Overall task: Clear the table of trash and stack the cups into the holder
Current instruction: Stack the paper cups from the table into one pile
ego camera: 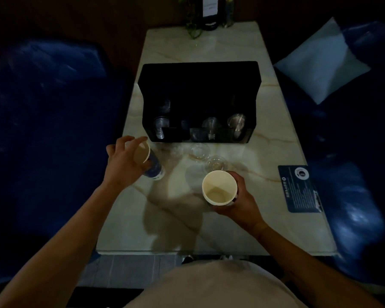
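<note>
My left hand [122, 161] grips a paper cup [150, 162] with a blue printed outside, tilted so its mouth faces me, just left of the holder's front corner. In my right hand [242, 196] is a second paper cup [218, 187], upright, cream inside and empty, above the table's middle. The black cup holder [198, 74] stands behind them with stacks of clear plastic cups in its front slots. Two clear plastic cups or lids [200, 150] [216, 163] lie on the marble table [276, 134] between the holder and my right hand.
A dark blue card [301, 188] lies at the table's right edge. Blue sofas flank the table, with a pale cushion [322, 63] on the right one. A dark bottle with a label [210, 12] and a plant stand at the far end.
</note>
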Tool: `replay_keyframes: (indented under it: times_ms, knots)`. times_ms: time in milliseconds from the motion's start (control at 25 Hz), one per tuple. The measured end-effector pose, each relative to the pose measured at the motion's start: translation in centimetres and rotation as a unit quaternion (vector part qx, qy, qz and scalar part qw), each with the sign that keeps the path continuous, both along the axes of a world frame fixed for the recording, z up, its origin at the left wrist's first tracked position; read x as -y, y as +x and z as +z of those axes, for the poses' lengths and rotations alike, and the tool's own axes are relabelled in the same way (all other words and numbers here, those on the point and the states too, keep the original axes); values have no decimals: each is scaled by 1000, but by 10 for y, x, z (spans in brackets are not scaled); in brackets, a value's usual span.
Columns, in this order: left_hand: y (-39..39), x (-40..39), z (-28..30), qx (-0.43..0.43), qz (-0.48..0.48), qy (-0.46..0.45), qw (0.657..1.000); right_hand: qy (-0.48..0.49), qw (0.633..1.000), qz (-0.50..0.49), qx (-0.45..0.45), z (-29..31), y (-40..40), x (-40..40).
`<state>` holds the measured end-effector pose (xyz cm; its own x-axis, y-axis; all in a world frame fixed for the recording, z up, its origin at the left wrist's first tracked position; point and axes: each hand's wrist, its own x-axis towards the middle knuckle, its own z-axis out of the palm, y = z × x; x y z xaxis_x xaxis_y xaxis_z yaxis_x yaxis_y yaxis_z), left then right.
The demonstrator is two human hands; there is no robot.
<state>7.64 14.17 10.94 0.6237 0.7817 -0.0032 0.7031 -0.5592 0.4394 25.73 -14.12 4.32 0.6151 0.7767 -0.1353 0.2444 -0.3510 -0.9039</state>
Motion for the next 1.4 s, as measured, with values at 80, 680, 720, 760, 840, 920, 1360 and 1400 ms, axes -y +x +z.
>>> replay_keyframes:
  times_ms: [80, 680, 720, 760, 840, 920, 1360, 1400]
  knots:
    - [5, 14, 19, 69, -17, 13, 997, 3, 1000, 4, -1, 1, -1, 0]
    - [56, 106, 84, 162, -230, 47, 958, -12, 1000, 9, -11, 0, 1, 0]
    - [58, 110, 79, 158, -234, 42, 959, -14, 1000, 12, -7, 0, 0, -1]
    - [60, 114, 73, 153, -237, 38, 959, -17, 1000, 15, -4, 0, 0, -3]
    - [63, 123, 61, 145, -246, 25, 958, -30, 999, 30, -3, -3, 2, -7]
    - [66, 133, 48, 145, -251, 16, 957, -47, 998, 38, 4, -5, 4, -8]
    - [86, 163, -9, 61, -244, 41, 967, -56, 998, 28, -10, 3, 8, 1]
    - [86, 164, -12, 57, -242, 38, 968, -50, 998, 38, -9, 2, 8, 2]
